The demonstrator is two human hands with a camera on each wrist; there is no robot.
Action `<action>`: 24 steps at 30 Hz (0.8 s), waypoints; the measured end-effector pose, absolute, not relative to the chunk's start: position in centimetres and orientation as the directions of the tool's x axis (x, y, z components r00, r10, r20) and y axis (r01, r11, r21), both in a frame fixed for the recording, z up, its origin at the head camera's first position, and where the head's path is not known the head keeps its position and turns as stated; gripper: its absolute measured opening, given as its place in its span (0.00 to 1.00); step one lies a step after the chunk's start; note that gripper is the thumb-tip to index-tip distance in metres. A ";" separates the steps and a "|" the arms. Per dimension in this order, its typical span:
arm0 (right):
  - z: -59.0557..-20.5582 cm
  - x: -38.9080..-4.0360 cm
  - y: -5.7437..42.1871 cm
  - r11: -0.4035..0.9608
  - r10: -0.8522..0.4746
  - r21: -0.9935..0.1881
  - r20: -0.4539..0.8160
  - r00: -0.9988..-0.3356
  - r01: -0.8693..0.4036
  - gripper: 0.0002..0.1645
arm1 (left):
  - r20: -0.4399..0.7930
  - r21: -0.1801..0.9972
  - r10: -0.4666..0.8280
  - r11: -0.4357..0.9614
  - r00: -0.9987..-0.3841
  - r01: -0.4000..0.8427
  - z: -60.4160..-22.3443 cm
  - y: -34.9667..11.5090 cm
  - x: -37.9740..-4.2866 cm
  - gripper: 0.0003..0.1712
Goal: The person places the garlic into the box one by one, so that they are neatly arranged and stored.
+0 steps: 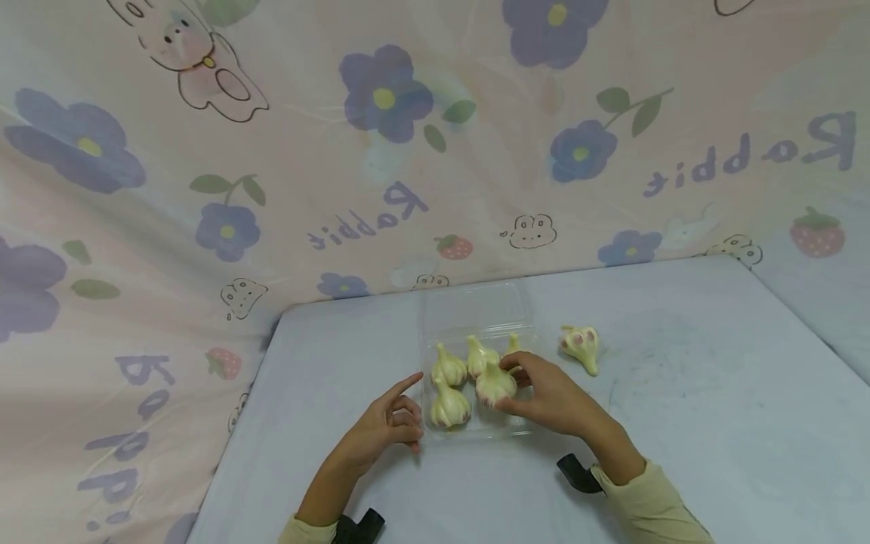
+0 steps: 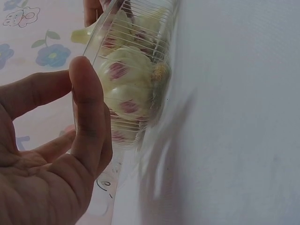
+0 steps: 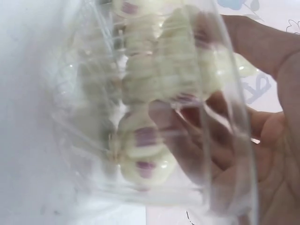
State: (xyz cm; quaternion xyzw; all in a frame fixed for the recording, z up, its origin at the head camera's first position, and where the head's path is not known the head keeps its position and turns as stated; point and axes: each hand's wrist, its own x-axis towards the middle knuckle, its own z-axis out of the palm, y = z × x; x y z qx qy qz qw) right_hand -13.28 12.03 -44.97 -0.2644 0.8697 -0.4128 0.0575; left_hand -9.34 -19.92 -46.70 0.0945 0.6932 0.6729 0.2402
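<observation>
My right hand (image 1: 553, 395) holds a pale garlic bulb (image 1: 495, 387) between thumb and fingers, low over the near right part of a clear plastic container (image 1: 476, 434). Its stem points up. In the right wrist view the fingers (image 3: 180, 140) show through the clear wall. Several other garlic bulbs (image 1: 450, 408) with purple patches sit inside, two of them along the left side. My left hand (image 1: 384, 431) is at the container's left side, index finger extended and the others loosely bent. The left wrist view shows its fingertips right at the rim (image 2: 97, 44).
The container's hinged lid (image 1: 476, 302) lies open on the far side. One more garlic bulb (image 1: 581, 347) lies on the white-covered table (image 1: 714, 393), right of the container. A printed curtain (image 1: 476, 174) hangs behind the table's far edge.
</observation>
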 end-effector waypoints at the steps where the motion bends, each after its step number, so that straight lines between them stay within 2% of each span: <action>1: -45.0 -13.3 12.0 0.523 -0.508 -0.746 0.115 -0.854 -0.412 0.36 | -0.207 0.978 0.454 0.075 -0.866 -0.194 -46.7 -19.9 -9.3 0.52; 24: -45.4 -12.7 10.8 0.662 -0.503 -0.595 0.099 -0.859 -0.456 0.37 | -0.210 0.977 0.455 0.076 -0.865 -0.197 -46.6 -19.9 -9.4 0.52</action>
